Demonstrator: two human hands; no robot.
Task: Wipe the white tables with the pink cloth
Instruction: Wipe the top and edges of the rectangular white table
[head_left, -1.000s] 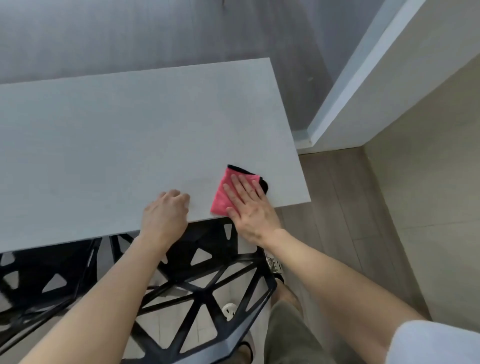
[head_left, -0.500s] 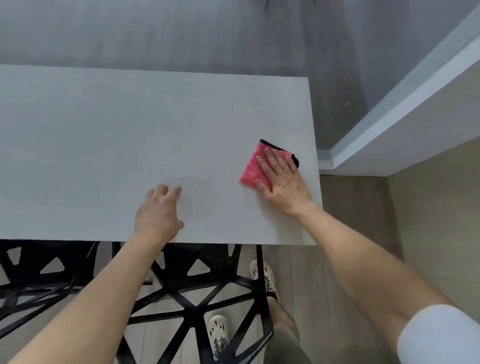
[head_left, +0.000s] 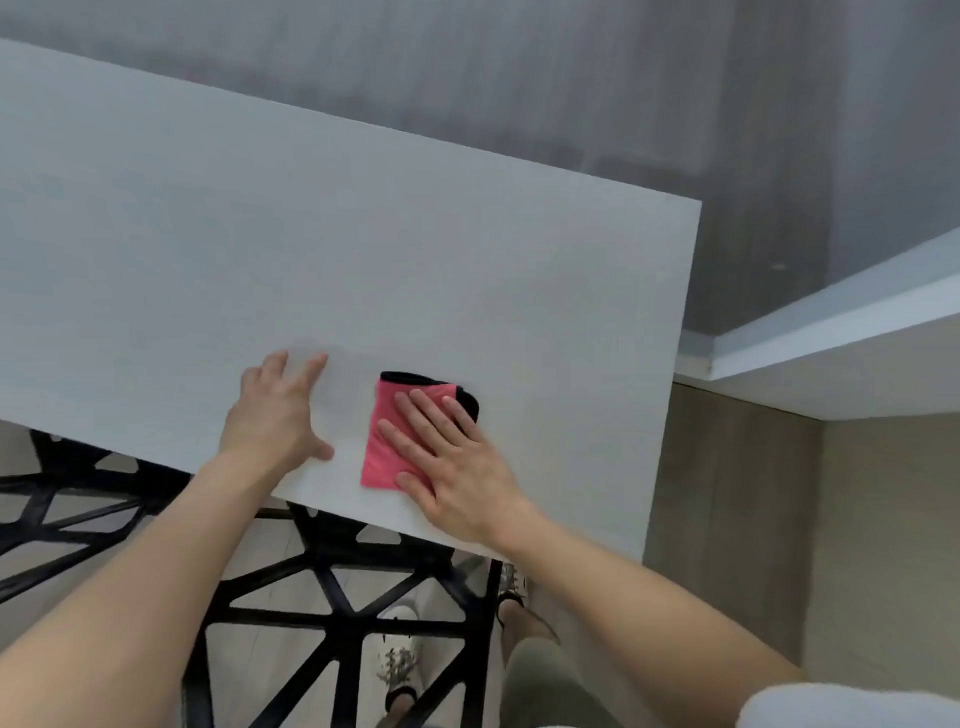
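The white table (head_left: 260, 234) fills the upper left and middle of the head view, its right end near a wall corner. A folded pink cloth (head_left: 387, 444) with a black edge lies on the table near the front edge. My right hand (head_left: 452, 462) lies flat on the cloth with straight fingers, pressing it to the tabletop. Left of the cloth, my left hand (head_left: 278, 415) rests flat on the bare table with its fingers spread.
A black frame of triangles (head_left: 322, 587) stands under the table's front edge. Below it, my shoes (head_left: 400, 660) show on the pale floor. A white wall ledge (head_left: 831, 332) juts in at the right, close to the table's right end.
My right hand has slid the cloth left and toward the front edge, nearer my left hand. The left hand's fingers have spread flat. The view has tilted.
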